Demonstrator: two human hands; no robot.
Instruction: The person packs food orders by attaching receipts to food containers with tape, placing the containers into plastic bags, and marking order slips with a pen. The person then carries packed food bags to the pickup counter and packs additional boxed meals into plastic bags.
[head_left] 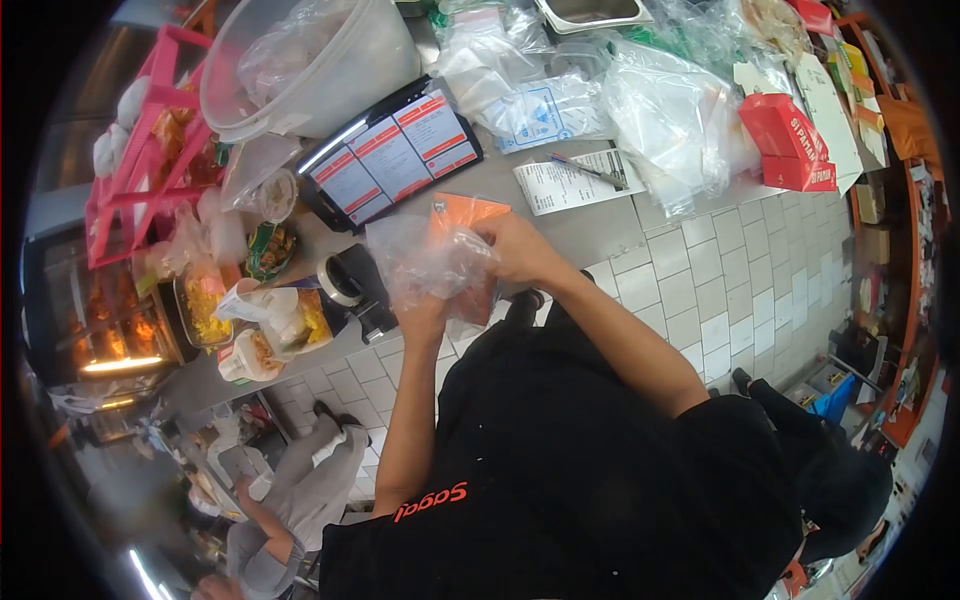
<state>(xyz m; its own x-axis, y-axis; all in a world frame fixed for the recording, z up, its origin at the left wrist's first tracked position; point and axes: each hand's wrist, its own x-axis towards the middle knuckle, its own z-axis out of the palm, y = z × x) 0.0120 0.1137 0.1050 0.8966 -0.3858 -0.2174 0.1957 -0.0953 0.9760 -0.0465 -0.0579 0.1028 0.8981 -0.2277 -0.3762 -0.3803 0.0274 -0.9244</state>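
Just off the counter's front edge, a clear plastic bag (405, 255) is bunched around an orange box (465, 210). The box's upper part sticks out of the bag, and its lower part shows faintly through the film. My left hand (422, 308) is closed on the bag from below, its fingers partly covered by the crumpled plastic. From the right, my right hand (518, 248) has its fingers bent round the box's side near the bag's mouth. A tablet (395, 152) with an order list on its screen stands right behind the bag.
Left of the tablet are a large plastic tub (350, 70), a pink basket (150, 160) and food containers (205, 305). A receipt (570, 185) with a pen, plastic bags (660, 120) and red boxes (785, 140) lie to the right. Co-workers (310, 480) stand behind on both sides.
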